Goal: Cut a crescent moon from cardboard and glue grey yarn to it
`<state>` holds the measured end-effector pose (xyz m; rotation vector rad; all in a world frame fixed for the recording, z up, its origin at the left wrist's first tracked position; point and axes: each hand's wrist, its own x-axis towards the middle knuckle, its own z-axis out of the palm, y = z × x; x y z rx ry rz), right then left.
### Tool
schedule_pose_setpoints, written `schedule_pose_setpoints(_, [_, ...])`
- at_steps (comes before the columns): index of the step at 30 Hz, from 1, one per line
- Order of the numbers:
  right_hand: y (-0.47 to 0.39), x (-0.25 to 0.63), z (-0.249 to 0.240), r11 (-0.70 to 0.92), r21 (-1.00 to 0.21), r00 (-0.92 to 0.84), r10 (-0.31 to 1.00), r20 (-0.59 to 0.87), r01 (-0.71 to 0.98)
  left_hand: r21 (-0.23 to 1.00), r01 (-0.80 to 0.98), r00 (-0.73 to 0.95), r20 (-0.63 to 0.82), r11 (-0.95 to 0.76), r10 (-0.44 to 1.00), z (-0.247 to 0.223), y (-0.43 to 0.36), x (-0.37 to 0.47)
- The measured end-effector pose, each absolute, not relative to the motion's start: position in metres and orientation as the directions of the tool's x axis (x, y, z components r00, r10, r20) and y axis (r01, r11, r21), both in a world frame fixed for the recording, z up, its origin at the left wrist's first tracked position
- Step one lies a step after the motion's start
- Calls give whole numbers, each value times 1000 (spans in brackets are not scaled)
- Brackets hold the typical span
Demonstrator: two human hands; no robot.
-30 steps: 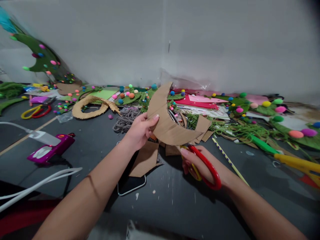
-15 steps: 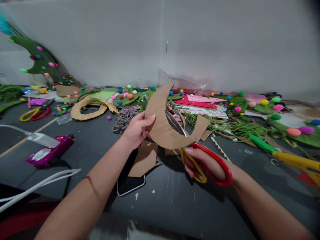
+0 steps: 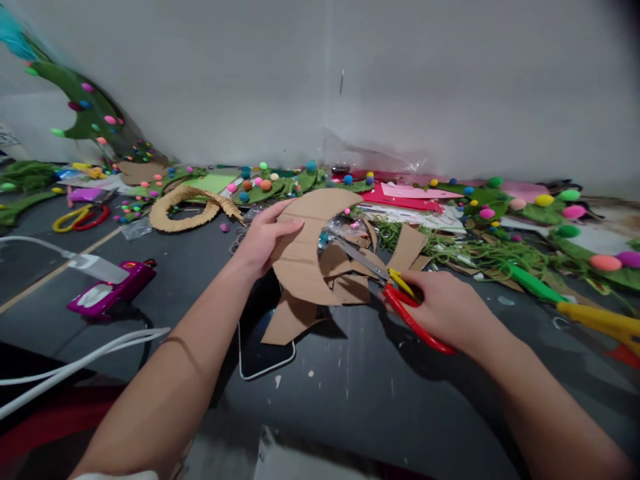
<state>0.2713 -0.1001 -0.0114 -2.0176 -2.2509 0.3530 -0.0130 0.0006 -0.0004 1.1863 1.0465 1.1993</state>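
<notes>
One left hand (image 3: 260, 237) before me clamps its fingers on a brown cardboard crescent (image 3: 303, 260) over a dark-grey table (image 3: 350, 407); right of the crescent, the right hand (image 3: 445, 301) curls its fingers round red-and-yellow-handled metal scissors (image 3: 399, 308).

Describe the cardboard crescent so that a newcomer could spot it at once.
Find the dark table before the grey wall. Just beyond the phone, the left hand grips the cardboard crescent. Unlike the cardboard scraps beneath, it is held up, moon-shaped.
</notes>
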Motion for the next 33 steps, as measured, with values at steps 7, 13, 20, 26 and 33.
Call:
schedule_pose_setpoints(7, [-103,266,-7,86,-107,-91,995,-46,991,998,-36,145,49,-44,988,-5,4,-16])
schedule_pose_setpoints(13, [-104,267,-6,62,-96,-65,997,-30,993,999,-10,151,44,-43,988,-5,3,-15])
schedule_pose_setpoints(20, [-103,266,-6,40,-77,-43,998,-44,996,1000,5,163,22,-23,986,-6,2,-14])
schedule_pose_setpoints(26, [-103,269,-6,31,-73,-35,998,-45,997,999,42,166,6,-13,986,-7,4,-16])
schedule_pose_setpoints(33, [-102,269,-6,35,-73,-40,997,-65,997,999,52,165,-6,-2,986,-7,4,-16])
